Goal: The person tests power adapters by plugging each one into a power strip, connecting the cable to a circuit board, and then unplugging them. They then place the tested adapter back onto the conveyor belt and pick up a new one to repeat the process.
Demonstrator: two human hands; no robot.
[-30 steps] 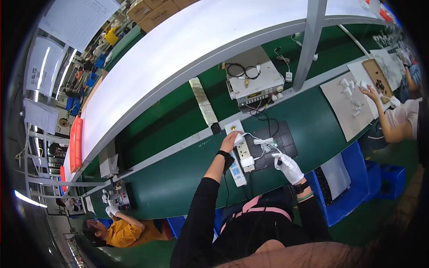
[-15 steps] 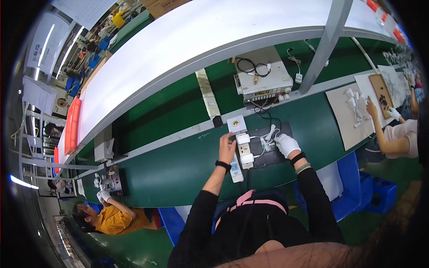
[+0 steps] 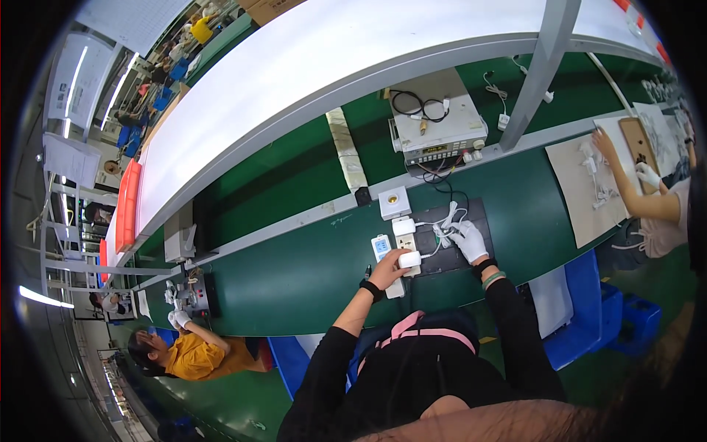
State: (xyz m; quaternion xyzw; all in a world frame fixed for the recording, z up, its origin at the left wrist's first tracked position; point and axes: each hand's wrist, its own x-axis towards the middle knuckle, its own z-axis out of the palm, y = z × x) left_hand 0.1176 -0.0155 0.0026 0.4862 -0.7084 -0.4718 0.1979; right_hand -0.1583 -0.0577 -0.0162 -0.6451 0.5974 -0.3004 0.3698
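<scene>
Bare, my left hand (image 3: 387, 272) closes its fingertips round the near side of a white plug-in charger (image 3: 409, 259), which sits in a power strip (image 3: 404, 241). A second white charger (image 3: 403, 226) is plugged in farther up the same strip. My right hand (image 3: 470, 241), in a white glove, pinches a bunch of white cables (image 3: 446, 227) over a dark mat (image 3: 477, 214); its fingertips partly hide what they hold. Left of the strip lies a white power meter with a blue face (image 3: 381, 247). Beyond the strip stands a white box with a round brass-coloured socket (image 3: 394, 202).
A grey bench instrument (image 3: 434, 125) with black leads stands at the back. Above the green bench (image 3: 294, 258) runs a white shelf (image 3: 317, 66) on a metal post (image 3: 541, 74). Co-workers sit at left (image 3: 199, 357) and right (image 3: 659, 202), the latter beside a cardboard sheet (image 3: 578, 195).
My left hand has moved from beside the far charger down to the near one. My right hand stays at the cables, its fingers shifted slightly. The right co-worker's arm has reached farther out.
</scene>
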